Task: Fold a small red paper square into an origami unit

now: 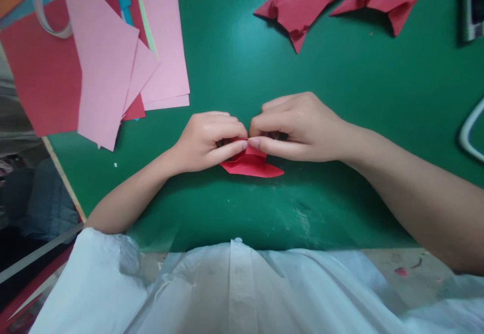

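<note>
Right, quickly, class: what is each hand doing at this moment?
Left hand: closed, fingers pinching the red folded paper.
Right hand: closed, fingers pinching the same paper's top edge.

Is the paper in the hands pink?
No, the folded paper pinched between the left hand and right hand is red.

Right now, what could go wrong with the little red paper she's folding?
Both hands, left and right, pinch the small red paper at the same spot, so a hard pull could tear it or bend the crease crooked. The fingertips hide the fold, so a slip may go unseen. The pink sheets hang past the green mat by the left arm, and a nudge might knock them off.
</note>
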{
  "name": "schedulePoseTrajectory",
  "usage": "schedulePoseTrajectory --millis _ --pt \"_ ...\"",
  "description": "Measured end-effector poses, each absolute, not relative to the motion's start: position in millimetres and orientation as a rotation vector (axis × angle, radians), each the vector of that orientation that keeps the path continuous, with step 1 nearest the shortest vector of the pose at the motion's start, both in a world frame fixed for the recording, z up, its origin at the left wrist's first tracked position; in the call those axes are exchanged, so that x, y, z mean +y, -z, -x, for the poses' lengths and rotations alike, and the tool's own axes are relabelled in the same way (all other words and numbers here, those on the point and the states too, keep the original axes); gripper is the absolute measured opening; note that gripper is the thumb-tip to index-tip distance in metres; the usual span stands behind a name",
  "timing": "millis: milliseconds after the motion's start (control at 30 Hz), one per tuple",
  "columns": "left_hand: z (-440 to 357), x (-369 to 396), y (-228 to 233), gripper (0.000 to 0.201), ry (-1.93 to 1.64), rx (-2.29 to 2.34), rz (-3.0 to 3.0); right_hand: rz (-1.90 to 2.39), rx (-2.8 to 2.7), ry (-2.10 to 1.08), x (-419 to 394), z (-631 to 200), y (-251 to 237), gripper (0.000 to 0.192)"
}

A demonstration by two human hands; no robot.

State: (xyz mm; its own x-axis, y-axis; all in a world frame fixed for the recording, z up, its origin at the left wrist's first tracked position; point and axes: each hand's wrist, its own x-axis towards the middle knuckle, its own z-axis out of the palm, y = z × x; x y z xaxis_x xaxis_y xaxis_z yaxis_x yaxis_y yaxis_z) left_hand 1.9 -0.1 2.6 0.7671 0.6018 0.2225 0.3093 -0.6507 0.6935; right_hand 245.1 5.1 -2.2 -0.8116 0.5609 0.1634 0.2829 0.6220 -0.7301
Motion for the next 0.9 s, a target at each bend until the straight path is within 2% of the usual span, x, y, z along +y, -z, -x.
schedulePoseTrajectory --millis 367,533,900 --pt "-3.0 -0.9 -1.4 0.029 -0.615 0.673 -2.345 0.680 -2.479 -0.912 4.7 -243.9 4.8 0.045" --pt "-2.1 -0.6 -3.4 0.033 -0.556 0.708 -2.308 0.682 -2.425 -0.964 5.2 -244.7 3.2 0.045" --pt "-2.0 -1.5 -5.1 0.032 -0.664 0.759 -2.203 0.688 -2.303 -1.097 5.4 -245.3 -0.7 0.054"
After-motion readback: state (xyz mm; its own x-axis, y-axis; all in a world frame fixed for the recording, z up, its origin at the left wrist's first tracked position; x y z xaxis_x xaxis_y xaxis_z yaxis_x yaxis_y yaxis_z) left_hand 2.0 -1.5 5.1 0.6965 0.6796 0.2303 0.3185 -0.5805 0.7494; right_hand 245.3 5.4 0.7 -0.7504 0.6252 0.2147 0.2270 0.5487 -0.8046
